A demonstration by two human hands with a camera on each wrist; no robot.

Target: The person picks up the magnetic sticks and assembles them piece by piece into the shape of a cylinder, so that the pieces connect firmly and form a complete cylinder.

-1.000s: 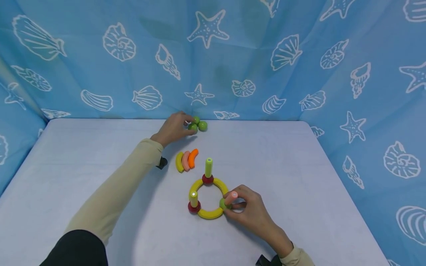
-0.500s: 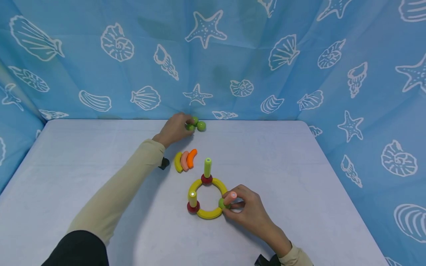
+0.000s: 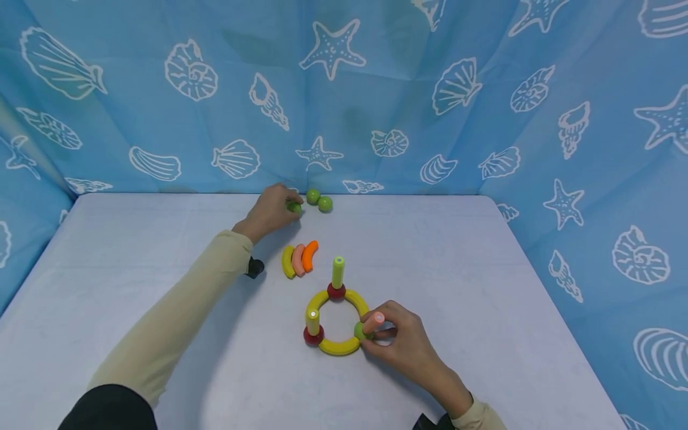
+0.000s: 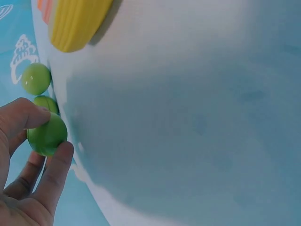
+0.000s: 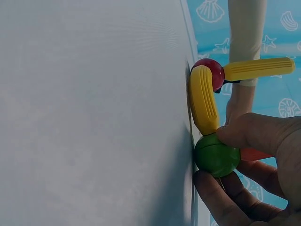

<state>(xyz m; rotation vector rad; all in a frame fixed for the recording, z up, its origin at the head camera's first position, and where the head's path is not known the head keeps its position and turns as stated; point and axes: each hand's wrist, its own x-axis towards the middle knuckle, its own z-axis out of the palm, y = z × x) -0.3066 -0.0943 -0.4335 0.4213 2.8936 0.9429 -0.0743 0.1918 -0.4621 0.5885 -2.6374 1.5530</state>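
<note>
My left hand point(image 3: 270, 209) pinches a green ball point(image 4: 48, 135) between thumb and fingers near the table's back edge. Two more green balls point(image 3: 319, 200) lie just right of it. My right hand point(image 3: 400, 337) grips the green ball point(image 5: 217, 155) at the right corner of a ring, its thumb by the joint with a curved yellow piece point(image 5: 204, 100). The ring joins curved yellow pieces point(image 3: 340, 347) with two red balls point(image 3: 314, 335) and that green ball. Upright sticks rise from the balls: a light green one point(image 3: 337, 273), a yellow one point(image 3: 313, 322) and a pink one point(image 3: 374, 322).
Three curved pieces lie side by side behind the ring: yellow point(image 3: 288, 262), pink point(image 3: 298, 260) and orange point(image 3: 309, 256). They sit on the white table point(image 3: 484, 286). A blue curtain with shell prints point(image 3: 398, 77) hangs along the back and sides.
My left hand has closed on one green ball and drawn it left, away from the other two. My right hand keeps its grip on the ring's green ball.
</note>
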